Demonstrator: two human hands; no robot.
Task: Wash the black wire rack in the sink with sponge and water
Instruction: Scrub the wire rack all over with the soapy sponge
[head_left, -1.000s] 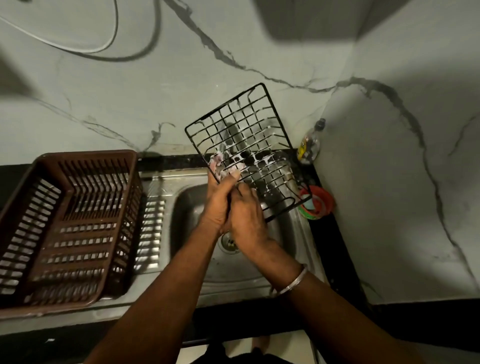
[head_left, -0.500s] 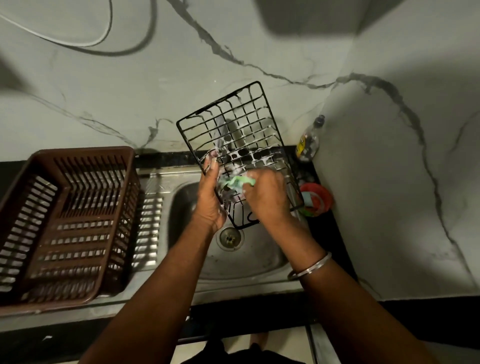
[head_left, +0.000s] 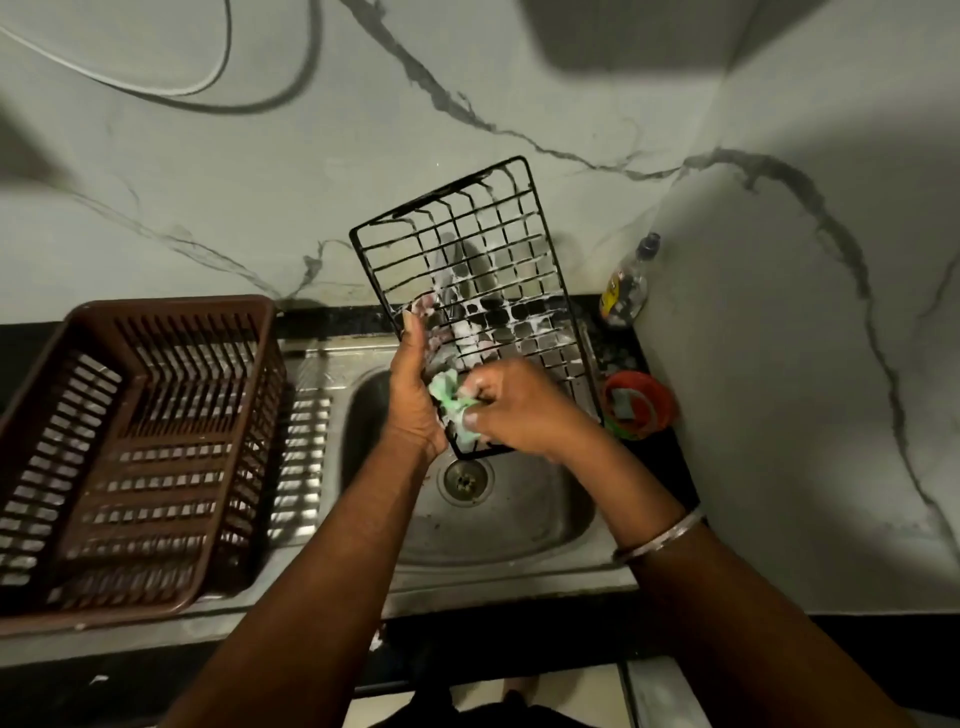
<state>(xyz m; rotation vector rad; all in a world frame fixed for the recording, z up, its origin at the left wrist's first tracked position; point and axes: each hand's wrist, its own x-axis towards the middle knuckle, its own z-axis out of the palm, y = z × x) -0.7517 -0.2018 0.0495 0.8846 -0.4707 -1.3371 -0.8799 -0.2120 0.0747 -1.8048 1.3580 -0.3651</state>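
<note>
The black wire rack is held tilted over the sink. Its lower end is down over the basin near the drain and its upper end leans toward the marbled wall, probably so that suds run into the basin rather than onto the worktop. Whether the lower edge touches the steel I cannot tell. The left grip is closed round the rack's left rim, steadying the frame against the push of scrubbing. The right grip is curled round a green sponge, which it presses on the lower left of the grid, just beside the left grip. White foam clings to the middle wires while the top rows look barer, so I judge the soaping partway done and the rinse not yet begun. Room is tight on the right, where a bottle and a red-and-green ring sit near the rack's right edge, against the side wall. A brown basket fills the drainboard to the left, well apart from the rack. The freest room lies upward and toward the person.
</note>
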